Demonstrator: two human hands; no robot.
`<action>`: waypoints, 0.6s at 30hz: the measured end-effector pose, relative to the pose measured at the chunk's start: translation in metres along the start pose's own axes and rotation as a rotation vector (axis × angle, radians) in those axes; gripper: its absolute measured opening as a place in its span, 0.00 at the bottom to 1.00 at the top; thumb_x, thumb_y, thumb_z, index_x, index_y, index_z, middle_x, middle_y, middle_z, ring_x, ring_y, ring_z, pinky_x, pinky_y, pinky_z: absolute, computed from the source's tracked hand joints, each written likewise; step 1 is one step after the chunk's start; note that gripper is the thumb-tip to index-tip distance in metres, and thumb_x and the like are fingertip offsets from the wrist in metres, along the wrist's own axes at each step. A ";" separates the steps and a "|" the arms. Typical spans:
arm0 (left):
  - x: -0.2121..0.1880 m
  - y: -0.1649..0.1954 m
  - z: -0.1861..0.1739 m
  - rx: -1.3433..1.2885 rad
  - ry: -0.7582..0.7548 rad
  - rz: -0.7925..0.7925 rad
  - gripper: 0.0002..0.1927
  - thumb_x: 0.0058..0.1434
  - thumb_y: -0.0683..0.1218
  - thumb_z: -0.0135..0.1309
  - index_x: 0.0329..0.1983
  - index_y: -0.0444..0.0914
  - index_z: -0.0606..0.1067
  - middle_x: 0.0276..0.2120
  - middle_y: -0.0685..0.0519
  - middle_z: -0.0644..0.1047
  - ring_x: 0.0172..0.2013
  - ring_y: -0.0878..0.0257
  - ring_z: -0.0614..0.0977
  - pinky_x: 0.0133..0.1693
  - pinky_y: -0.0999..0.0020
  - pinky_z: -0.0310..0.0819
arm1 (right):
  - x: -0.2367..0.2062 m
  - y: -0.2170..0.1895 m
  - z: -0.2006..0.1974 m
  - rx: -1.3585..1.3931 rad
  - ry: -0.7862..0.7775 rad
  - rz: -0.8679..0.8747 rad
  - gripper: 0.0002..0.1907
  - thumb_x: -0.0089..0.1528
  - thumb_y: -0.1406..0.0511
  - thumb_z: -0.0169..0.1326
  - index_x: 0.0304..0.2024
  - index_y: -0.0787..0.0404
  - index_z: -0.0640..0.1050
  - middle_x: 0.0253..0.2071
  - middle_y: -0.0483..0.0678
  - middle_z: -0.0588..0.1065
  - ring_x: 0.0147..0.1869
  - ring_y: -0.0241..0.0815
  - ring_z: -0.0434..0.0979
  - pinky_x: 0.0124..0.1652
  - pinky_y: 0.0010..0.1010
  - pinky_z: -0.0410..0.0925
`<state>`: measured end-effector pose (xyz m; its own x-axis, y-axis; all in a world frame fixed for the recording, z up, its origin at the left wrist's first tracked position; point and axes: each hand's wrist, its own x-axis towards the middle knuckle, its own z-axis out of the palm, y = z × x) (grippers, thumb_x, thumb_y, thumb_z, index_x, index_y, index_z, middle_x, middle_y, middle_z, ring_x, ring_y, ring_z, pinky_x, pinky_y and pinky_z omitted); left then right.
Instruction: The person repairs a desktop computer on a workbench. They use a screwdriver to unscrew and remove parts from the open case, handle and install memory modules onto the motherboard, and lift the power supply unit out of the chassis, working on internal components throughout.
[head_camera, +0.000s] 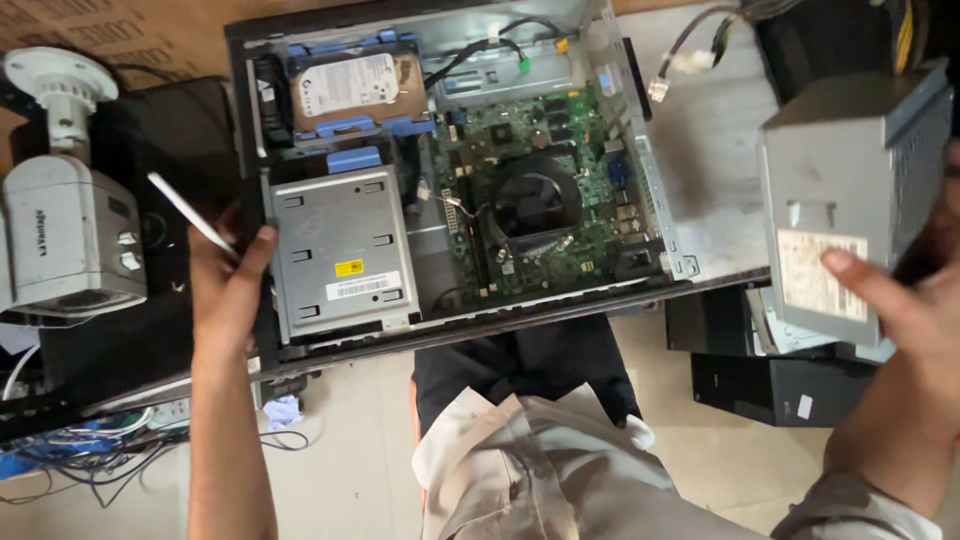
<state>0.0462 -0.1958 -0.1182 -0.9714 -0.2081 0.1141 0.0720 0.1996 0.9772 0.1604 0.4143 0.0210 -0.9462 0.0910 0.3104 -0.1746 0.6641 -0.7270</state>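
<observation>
An open desktop computer case (640, 160) lies on the table with a green motherboard (590, 215), a black fan (535, 200), a grey drive cage (340, 255) and a hard disk (355, 90) in a blue bracket. My left hand (225, 275) rests on the case's left edge beside the drive cage and holds a thin white stick (185, 210). My right hand (905, 310) grips a grey metal power supply box (850, 190) held off the right end of the case, thumb on its labelled face.
A white security camera (65, 225) lies at the left on a black unit. Loose cables with connectors (690, 60) hang at the top right. Black boxes (780, 385) stand on the floor at the right; tangled wires (90, 465) lie at the lower left.
</observation>
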 end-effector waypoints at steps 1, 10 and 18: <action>-0.001 -0.002 0.000 0.041 0.004 -0.001 0.26 0.65 0.45 0.63 0.62 0.36 0.66 0.48 0.56 0.68 0.50 0.67 0.71 0.52 0.71 0.66 | -0.006 -0.002 -0.001 -0.021 -0.017 -0.019 0.38 0.59 0.71 0.61 0.69 0.73 0.61 0.57 0.63 0.73 0.60 0.55 0.77 0.60 0.41 0.70; 0.017 -0.017 0.000 -0.082 -0.015 -0.133 0.20 0.59 0.44 0.64 0.51 0.37 0.71 0.41 0.57 0.76 0.47 0.65 0.75 0.55 0.71 0.65 | -0.124 0.069 -0.023 0.426 0.144 0.659 0.32 0.60 0.65 0.59 0.65 0.71 0.68 0.56 0.61 0.75 0.58 0.48 0.78 0.56 0.43 0.71; 0.010 -0.022 0.008 -0.108 0.015 -0.122 0.23 0.55 0.39 0.62 0.53 0.38 0.69 0.44 0.56 0.75 0.49 0.65 0.77 0.55 0.70 0.69 | -0.173 0.151 -0.052 0.305 -0.130 0.811 0.35 0.60 0.61 0.60 0.69 0.65 0.71 0.56 0.62 0.79 0.59 0.54 0.80 0.54 0.48 0.72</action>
<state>0.0332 -0.1944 -0.1395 -0.9709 -0.2394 -0.0052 -0.0222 0.0681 0.9974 0.3116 0.5379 -0.1107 -0.8306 0.3513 -0.4320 0.5178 0.2018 -0.8314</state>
